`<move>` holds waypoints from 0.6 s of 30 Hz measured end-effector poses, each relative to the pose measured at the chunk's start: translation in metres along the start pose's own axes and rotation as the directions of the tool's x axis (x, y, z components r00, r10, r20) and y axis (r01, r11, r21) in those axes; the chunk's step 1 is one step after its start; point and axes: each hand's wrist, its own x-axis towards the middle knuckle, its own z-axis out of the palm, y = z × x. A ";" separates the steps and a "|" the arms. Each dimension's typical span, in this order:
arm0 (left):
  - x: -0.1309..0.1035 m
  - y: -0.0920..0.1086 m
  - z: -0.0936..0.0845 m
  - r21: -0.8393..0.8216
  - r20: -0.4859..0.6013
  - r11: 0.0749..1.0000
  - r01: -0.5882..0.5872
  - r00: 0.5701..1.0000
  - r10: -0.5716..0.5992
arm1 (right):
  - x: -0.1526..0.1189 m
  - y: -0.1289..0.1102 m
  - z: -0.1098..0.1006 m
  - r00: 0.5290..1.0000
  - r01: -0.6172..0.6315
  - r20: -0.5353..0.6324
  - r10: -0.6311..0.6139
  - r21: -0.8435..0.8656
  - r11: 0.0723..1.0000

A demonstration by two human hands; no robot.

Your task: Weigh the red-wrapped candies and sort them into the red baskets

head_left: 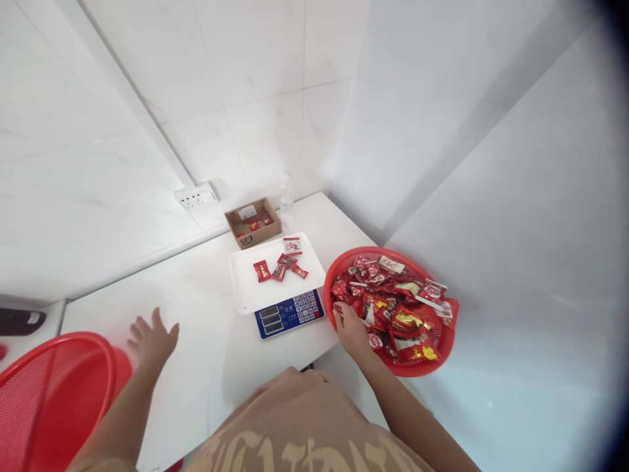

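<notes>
My left hand [153,339] is raised over the white table, fingers spread and holding nothing, beside an upright red mesh basket [109,367]. Over at the right, my right hand [351,326] reaches across the near left edge of a round red basket [330,270] full of wrapped snacks [373,308]. Its fingers are curled among the packets; what they pinch is hidden. Between the hands stands a blue weighing scale [287,316] with a white tray [250,295] on top. Several small red packets [262,271] and one white-and-red packet [292,245] lie on that tray.
Behind the tray is an open cardboard box [246,240] holding a few red packets, with a clear plastic bottle [285,196] next to it. A wall socket [195,196] sits above the table [196,295]. A dark object [19,321] lies at the far left. Walls close off the back and right.
</notes>
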 end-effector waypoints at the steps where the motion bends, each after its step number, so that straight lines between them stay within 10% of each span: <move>1: 0.004 -0.011 -0.001 0.001 0.026 0.996 0.094 0.995 -0.094 | 0.000 0.000 0.000 1.000 0.007 0.000 -0.007 -0.010 1.000; 7: 0.006 -0.037 0.011 -0.098 0.279 0.954 0.284 0.928 -0.248 | 0.002 0.003 -0.001 1.000 0.017 0.014 -0.017 -0.023 1.000; 12: -0.002 -0.024 0.000 0.031 -0.013 0.999 -0.011 1.000 0.012 | 0.002 0.006 0.002 0.999 0.043 -0.002 -0.043 -0.009 0.999; 18: 0.024 -0.052 -0.004 0.061 0.010 0.922 0.381 0.924 -0.382 | 0.002 0.005 0.001 1.000 -0.002 0.025 0.002 -0.018 1.000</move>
